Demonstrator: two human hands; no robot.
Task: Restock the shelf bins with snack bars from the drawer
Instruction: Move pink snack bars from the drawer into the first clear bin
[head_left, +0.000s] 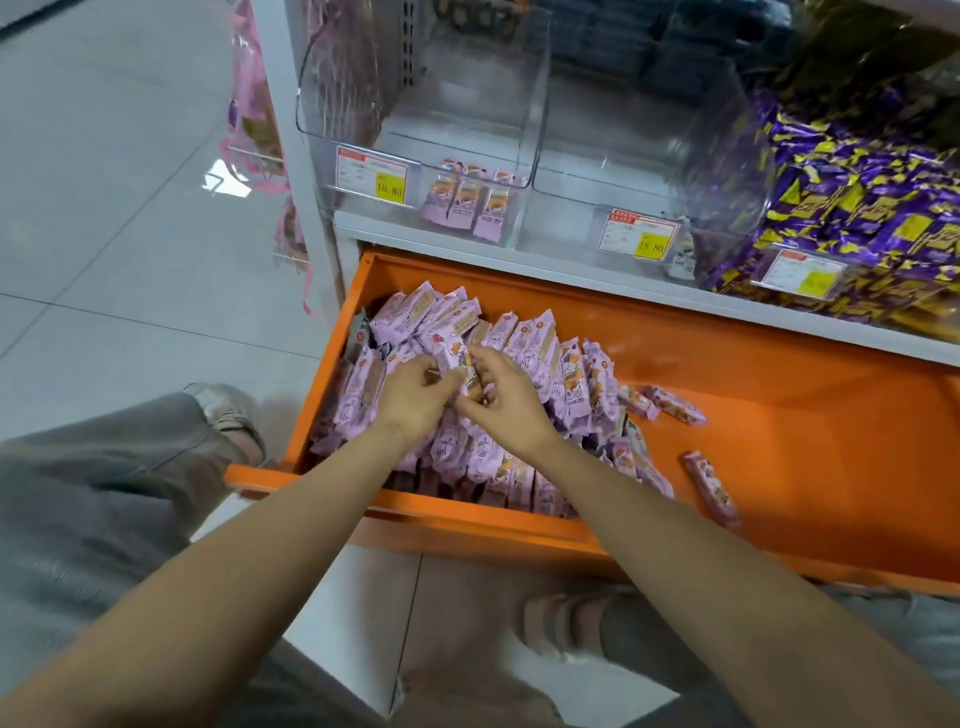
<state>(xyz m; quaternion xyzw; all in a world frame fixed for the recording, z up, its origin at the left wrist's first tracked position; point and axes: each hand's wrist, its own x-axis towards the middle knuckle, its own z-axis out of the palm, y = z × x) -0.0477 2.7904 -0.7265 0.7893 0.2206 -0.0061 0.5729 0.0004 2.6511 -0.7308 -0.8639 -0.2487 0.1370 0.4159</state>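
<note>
An open orange drawer (779, 415) below the shelf holds a heap of pink-wrapped snack bars (519, 338) in its left half. My left hand (415, 397) and my right hand (506, 397) meet over the heap, fingers curled round a few bars (457, 358) held between them. On the shelf above, a clear bin (415, 104) at the left holds three pink bars (467, 200) at its front. A second clear bin (623, 156) stands to its right, seemingly with nothing inside.
Two loose bars (675, 405) and one more (711, 488) lie on the drawer floor to the right. A bin of purple-and-yellow packs (857, 208) fills the shelf's right. Price tags (371, 174) hang on the bin fronts. My knees and shoes are below, on the tiled floor.
</note>
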